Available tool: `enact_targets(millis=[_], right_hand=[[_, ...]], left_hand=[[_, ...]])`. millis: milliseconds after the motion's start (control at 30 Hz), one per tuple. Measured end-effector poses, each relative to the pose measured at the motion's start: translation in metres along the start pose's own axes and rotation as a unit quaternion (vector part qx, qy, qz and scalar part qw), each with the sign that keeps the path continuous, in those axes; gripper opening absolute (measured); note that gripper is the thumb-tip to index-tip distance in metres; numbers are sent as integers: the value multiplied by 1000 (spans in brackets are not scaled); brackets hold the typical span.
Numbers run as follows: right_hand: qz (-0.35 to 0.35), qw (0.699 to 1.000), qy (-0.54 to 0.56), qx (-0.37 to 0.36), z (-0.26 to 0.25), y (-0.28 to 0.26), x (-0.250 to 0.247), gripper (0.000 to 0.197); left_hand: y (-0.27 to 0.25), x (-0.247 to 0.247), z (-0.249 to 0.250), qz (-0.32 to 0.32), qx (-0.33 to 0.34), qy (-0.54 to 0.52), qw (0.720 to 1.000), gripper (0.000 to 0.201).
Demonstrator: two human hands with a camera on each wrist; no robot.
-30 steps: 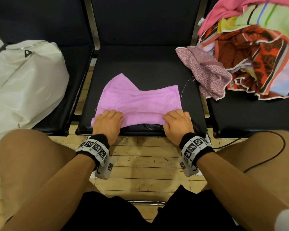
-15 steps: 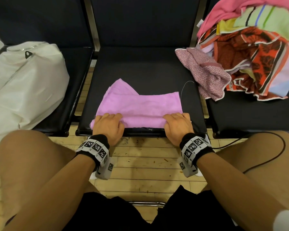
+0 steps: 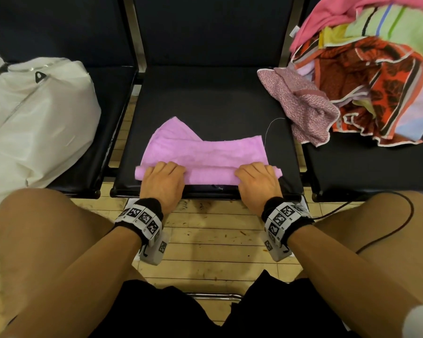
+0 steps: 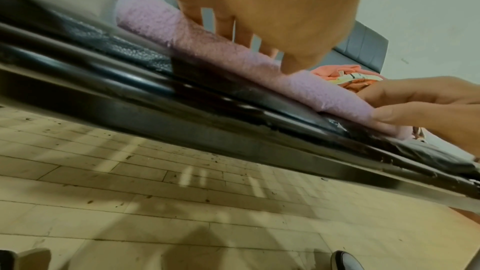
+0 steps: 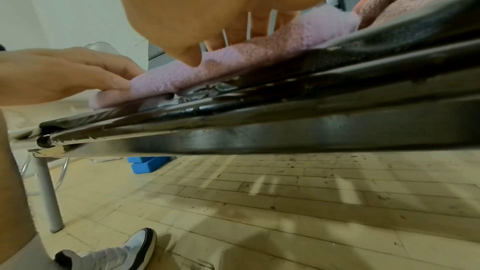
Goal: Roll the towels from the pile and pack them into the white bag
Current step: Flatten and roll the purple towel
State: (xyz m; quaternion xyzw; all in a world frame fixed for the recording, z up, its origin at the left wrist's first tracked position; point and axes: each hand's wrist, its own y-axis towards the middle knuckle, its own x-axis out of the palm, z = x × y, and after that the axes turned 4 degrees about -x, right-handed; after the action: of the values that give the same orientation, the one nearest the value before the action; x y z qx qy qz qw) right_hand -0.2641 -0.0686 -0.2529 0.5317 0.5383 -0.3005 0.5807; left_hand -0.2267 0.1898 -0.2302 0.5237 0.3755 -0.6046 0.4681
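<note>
On the black padded chair seat (image 3: 205, 106), the lilac terry towel (image 3: 205, 152) now shows a thicker roll at its near edge than a moment ago, left hand (image 3: 163, 182) and right hand (image 3: 258, 182) curled over it, so rolling is advancing.

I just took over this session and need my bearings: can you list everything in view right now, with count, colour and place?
Lilac towel: one, light purple, on the middle seat, its near edge rolled up.
Towel pile: one heap, pink, green, orange-red and mauve, on the right seat.
White bag: one, white, on the left seat.
Seats: three, black, in a row.
Floor: pale wood planks, below the seats.
Blue blocks: blue, on the floor beyond the bench; count unclear.
Cable: one, black, over the right thigh.
Shoe: one, white with dark trim, on the floor.
Left hand: on the roll's left end.
Right hand: on the roll's right end.
</note>
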Motion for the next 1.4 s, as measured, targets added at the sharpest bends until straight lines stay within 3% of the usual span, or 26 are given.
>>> enact_targets(millis=[100,333,567,733,867,967,1067,1167,1400], right_hand=[[-19,999,23,14,-3,-3,-3,30],[-25,999,-10,26,-3,1,-1,25],[-52,997,36,46,-2,3,-9,32],[3,999,16,41,2,3,-6,19],[2,999,-33,28,3,2,-1,18],[-13,999,-19,36,0,1,-5,24],[-38,998,-10,45,-3,0,-9,34],[-52,997,-14,55,-3,2,-8,37],[-102,991,9,81,-2,9,-16,21]], left_hand=[[-5,2,0,-19,6,0,1000,44],[1,1,0,-11,-16,12,1000,35],[-1,-3,2,-42,-25,-1,999,46],[-1,0,3,5,-22,20,1000,31],[1,3,3,30,-6,54,998,23],[1,2,3,21,-10,43,999,20],[-2,4,2,17,-6,26,999,37],[-1,5,0,6,-5,25,1000,39],[1,-4,4,-18,-35,34,999,39]])
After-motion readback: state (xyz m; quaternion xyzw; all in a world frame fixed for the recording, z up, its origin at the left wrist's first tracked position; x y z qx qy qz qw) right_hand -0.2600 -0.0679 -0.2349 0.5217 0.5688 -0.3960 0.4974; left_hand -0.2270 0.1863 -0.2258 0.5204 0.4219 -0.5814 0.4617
